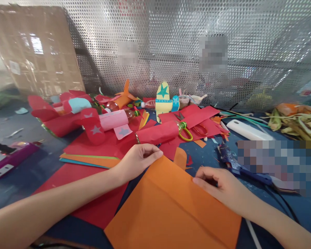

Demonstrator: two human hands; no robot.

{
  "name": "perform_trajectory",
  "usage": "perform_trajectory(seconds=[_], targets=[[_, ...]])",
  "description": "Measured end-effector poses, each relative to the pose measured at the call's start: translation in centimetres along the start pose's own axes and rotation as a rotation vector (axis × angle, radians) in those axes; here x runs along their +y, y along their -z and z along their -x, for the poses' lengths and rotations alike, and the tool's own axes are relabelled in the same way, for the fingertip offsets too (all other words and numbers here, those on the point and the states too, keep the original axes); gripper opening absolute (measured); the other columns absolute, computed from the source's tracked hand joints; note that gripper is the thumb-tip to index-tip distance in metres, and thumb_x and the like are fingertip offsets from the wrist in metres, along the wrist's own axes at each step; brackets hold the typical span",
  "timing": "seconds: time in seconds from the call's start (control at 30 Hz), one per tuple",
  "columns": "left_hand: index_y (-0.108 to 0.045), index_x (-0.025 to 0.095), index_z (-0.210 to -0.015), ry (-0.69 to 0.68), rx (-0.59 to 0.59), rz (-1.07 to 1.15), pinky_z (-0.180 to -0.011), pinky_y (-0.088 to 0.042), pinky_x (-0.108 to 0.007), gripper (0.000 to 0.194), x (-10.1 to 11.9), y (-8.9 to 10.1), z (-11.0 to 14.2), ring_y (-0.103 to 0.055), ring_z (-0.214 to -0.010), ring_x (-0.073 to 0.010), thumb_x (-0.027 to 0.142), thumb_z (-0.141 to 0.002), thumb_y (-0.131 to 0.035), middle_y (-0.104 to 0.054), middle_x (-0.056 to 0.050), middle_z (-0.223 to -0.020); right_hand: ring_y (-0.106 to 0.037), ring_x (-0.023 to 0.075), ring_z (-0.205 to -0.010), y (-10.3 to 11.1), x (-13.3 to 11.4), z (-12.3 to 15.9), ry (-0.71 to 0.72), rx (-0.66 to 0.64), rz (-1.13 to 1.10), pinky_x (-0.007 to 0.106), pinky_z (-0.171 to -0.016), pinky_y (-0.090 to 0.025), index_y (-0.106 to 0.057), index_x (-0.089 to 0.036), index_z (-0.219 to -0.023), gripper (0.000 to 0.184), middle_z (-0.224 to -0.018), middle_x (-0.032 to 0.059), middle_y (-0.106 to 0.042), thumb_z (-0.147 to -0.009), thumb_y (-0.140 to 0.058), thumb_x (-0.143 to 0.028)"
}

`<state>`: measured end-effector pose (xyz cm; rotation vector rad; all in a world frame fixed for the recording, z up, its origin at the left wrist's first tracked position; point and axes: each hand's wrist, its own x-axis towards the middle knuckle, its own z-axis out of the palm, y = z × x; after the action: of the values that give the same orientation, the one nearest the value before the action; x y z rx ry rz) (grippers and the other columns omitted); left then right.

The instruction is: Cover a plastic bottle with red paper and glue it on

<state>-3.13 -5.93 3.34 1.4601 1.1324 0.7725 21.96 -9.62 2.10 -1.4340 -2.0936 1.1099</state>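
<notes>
A large sheet of orange paper (155,207) lies tilted toward me, with a crease running across it. My left hand (142,157) pinches its upper left corner between thumb and fingers. Further right, my right hand (215,183) is closed on the sheet's top edge. Just behind the sheet stands a small rounded orange paper piece (180,158). Beyond my left hand rests a bottle wrapped in red paper (158,134), its green neck to the right. Yellow-handled scissors (186,134) lie beside that neck.
Red paper sheets (80,193) and a coloured paper stack (90,159) are at left. Paper-and-bottle planes (114,121) stand behind. At right are a blue glue gun (248,173), a white stick-like device (248,129) and dried husks (298,128). A purple power strip (12,160) lies far left.
</notes>
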Motion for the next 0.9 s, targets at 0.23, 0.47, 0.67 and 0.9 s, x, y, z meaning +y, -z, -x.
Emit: perform_trajectory(seconds=[0.23,0.47,0.67,0.9], targets=[[-0.067,0.016,-0.078,0.016,-0.059,0.095,-0.061,-0.046,-0.023,0.034,0.1,0.0,-0.2,-0.059,-0.067,-0.0138,0.05,-0.073,-0.069,-0.066,-0.001,-0.073,-0.049,0.0133,-0.06,0.1,-0.1,0.1,-0.006,-0.016,-0.017,0.024,-0.053,-0.037,-0.055,-0.021,-0.068,0.033,-0.063,-0.0027,-0.054,-0.089,-0.047,-0.045],[-0.068,0.017,-0.079,-0.028,-0.133,0.037,-0.061,-0.043,-0.022,0.026,-0.8,-0.1,-0.7,-0.055,-0.064,-0.0118,0.039,-0.067,-0.075,-0.063,0.0,-0.072,-0.047,0.0136,-0.059,0.0,0.0,0.1,-0.028,-0.05,-0.001,0.025,-0.054,-0.035,-0.054,-0.021,-0.067,0.034,-0.062,-0.0024,-0.053,-0.088,-0.047,-0.047],[-0.067,0.016,-0.073,-0.011,-0.127,0.069,-0.059,-0.041,-0.022,0.02,-1.1,-0.4,-0.7,-0.054,-0.062,-0.0105,0.035,-0.069,-0.073,-0.062,0.001,-0.069,-0.045,0.0137,-0.06,-0.2,-0.3,0.1,-0.058,-0.083,-0.005,0.025,-0.055,-0.034,-0.05,-0.021,-0.066,0.032,-0.063,-0.0022,-0.049,-0.087,-0.044,-0.046],[-0.07,0.016,-0.074,0.075,-0.09,0.177,-0.065,-0.045,-0.024,0.022,-0.6,-0.1,-0.4,-0.06,-0.069,-0.0139,0.038,-0.072,-0.072,-0.067,0.0,-0.074,-0.047,0.0137,-0.061,-0.2,0.0,0.0,-0.036,-0.066,0.017,0.024,-0.055,-0.035,-0.052,-0.021,-0.068,0.033,-0.064,-0.0019,-0.05,-0.088,-0.043,-0.045]])
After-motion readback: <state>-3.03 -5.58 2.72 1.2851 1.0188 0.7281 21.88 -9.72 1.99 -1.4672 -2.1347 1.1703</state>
